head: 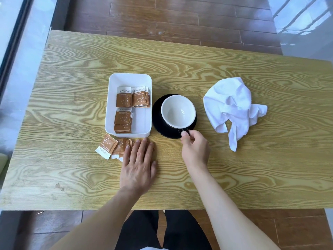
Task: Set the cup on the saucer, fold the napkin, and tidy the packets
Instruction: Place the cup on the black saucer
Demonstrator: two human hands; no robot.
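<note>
Nearest the person, the left hand (138,166) lay flat and open on the wooden table (234,168), palm down, fingers spread, gripping nothing; its fingertips rested on some of the loose packets (115,147) scattered just in front of the white tray (110,105). One of those packets lay off to the left, clear of the hand. The right hand (194,148) was curled, thumb and fingers pinched on the black handle (183,131) of the cup (178,110).

A little farther out, the cup stood upright on the black saucer (156,112), white inside and empty, its handle pointing toward the person. The saucer sat just beside the tray's right wall. Inside the tray, brown and white packets lay in three small stacks: two side by side toward the far end and one toward the near left.

To the right of the saucer, apart from it, the white napkin (232,107) lay crumpled and unfolded on the table. Beyond the table's far edge was a wooden plank floor (171,18).
</note>
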